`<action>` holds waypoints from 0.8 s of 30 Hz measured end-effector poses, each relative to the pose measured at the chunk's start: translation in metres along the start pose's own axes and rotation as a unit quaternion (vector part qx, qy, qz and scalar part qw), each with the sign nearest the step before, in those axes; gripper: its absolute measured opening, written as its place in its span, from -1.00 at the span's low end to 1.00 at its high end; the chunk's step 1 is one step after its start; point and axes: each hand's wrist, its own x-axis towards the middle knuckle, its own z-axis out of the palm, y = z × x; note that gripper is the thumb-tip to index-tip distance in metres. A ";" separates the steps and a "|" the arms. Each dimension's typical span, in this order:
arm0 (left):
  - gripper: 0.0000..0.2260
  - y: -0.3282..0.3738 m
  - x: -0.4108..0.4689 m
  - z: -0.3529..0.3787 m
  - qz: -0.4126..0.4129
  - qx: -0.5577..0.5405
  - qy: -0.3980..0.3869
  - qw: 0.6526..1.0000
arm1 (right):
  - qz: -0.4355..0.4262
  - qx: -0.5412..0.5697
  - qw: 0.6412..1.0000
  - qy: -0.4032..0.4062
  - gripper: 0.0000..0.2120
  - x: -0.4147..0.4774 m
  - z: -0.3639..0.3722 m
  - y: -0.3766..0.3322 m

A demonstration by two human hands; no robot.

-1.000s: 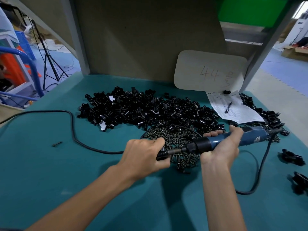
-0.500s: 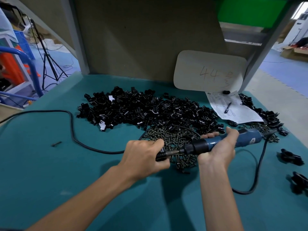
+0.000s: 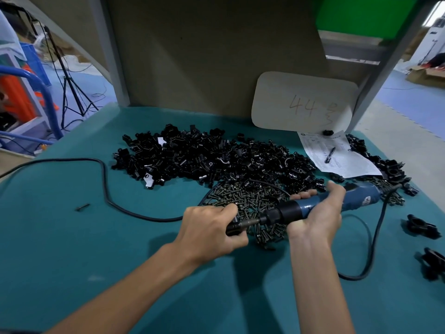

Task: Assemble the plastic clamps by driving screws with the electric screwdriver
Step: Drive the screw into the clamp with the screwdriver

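Observation:
My right hand (image 3: 317, 215) grips the blue electric screwdriver (image 3: 358, 200), held level with its bit pointing left. The bit runs into a black plastic clamp (image 3: 234, 228) that my left hand (image 3: 212, 227) closes around; most of the clamp is hidden by the fingers. Just behind my hands a heap of dark screws (image 3: 245, 198) lies on the green table (image 3: 72, 249). Farther back spreads a big pile of black clamp parts (image 3: 204, 157).
The screwdriver's black cable (image 3: 372, 247) loops at the right, and another cable (image 3: 103, 179) curves across the left. Two black clamps (image 3: 420, 229) sit at the right edge. A paper sheet with a pen (image 3: 337, 157) and a white board (image 3: 303, 102) stand behind. One loose screw (image 3: 82, 207) lies left.
The screwdriver and my right hand have slid slightly to the left, toward the clamp in my left hand. My left hand has stayed nearly still.

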 end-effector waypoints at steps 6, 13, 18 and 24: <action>-0.63 0.012 0.002 0.002 -0.071 -0.110 -0.078 0.988 | -0.029 0.000 0.998 -0.064 -0.58 0.005 -0.001 -0.015; -0.55 -0.009 -0.008 -0.002 -0.110 -0.166 -0.097 0.975 | -0.024 -0.326 0.941 -0.084 -0.71 0.056 -0.040 -0.059; -0.50 -0.006 0.002 0.008 -0.126 -0.109 -0.095 0.981 | -0.138 -0.708 0.693 -0.009 -0.66 0.072 -0.086 -0.043; -0.64 0.008 0.024 0.013 -0.117 -0.133 -0.176 0.968 | -0.240 -0.743 0.623 -0.053 -0.40 0.063 -0.088 -0.036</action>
